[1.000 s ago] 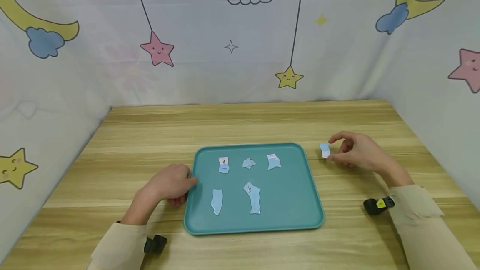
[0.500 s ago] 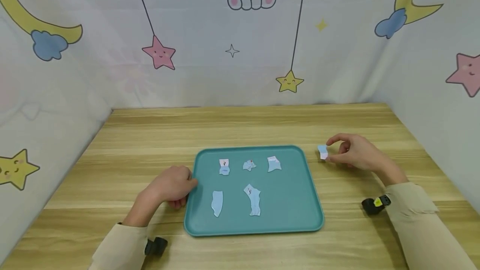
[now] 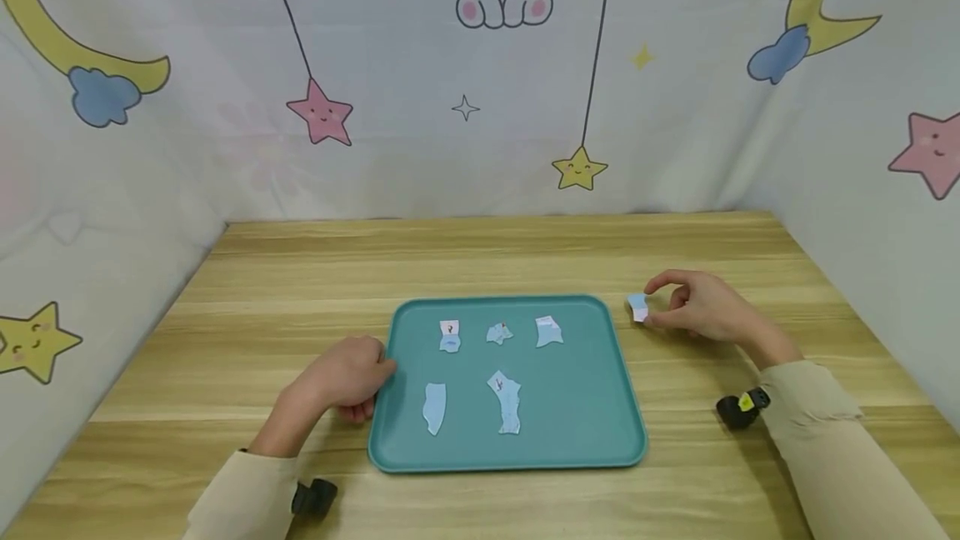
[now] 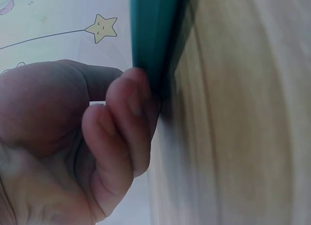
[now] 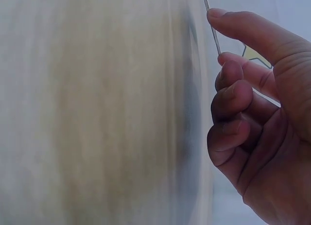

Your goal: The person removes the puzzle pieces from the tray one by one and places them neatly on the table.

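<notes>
My right hand [image 3: 701,307] pinches a small light-blue and white puzzle piece [image 3: 638,307] between thumb and index finger, just off the tray's right edge in the head view. In the right wrist view this piece [image 5: 214,33] appears edge-on as a thin strip, held above the wooden table, while the other fingers [image 5: 233,96] curl in below. My left hand [image 3: 348,373] grips the left rim of the teal tray [image 3: 585,415], its thumb over the rim. The left wrist view shows curled fingers [image 4: 129,101] against the tray's side [image 4: 151,35].
Several irregular pale-blue pieces lie apart on the tray: three in the back row, including a middle one [image 3: 498,333], and two in front, a narrow one [image 3: 434,407] and a longer one [image 3: 507,402]. A printed cloth [image 3: 405,148] walls the wooden table [image 3: 480,261] behind and at the sides.
My right hand has moved left with the puzzle piece, bringing it nearer the tray's right edge. The left hand keeps its hold on the rim. The head view has tilted up slightly.
</notes>
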### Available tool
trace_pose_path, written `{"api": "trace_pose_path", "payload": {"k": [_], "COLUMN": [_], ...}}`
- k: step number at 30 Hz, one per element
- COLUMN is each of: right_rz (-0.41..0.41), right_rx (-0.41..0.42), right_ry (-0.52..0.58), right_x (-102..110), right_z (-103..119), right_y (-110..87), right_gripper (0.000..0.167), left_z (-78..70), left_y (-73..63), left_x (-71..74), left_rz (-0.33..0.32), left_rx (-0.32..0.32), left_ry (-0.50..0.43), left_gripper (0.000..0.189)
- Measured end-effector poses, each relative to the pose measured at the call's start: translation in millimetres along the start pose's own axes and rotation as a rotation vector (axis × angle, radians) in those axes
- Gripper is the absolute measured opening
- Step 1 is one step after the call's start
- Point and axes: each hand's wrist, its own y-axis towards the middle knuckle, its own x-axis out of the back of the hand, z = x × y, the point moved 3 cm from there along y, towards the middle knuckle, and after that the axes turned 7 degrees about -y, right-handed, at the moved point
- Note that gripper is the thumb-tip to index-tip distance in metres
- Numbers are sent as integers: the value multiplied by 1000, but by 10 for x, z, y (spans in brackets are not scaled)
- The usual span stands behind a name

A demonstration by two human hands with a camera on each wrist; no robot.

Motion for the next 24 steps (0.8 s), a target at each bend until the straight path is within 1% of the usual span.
{"api": "trace_pose_path", "payload": {"k": [7,16,24], "right_rz": [13,23,44], "right_rx": [-2,10,-1], "right_ry": [9,0,4], "right_x": [-10,-23,-32], "right_z": [-2,2,6], "right_y": [46,82,109], "right_gripper": [46,48,49], "left_z": [-2,8,14], "left_y": [-9,-8,-4], "left_x": [-7,-16,-21], "left_rz": [-7,-15,-22], "left_rx": [5,17,14], "left_ry": [3,16,17], "left_gripper": [37,36,35]}}
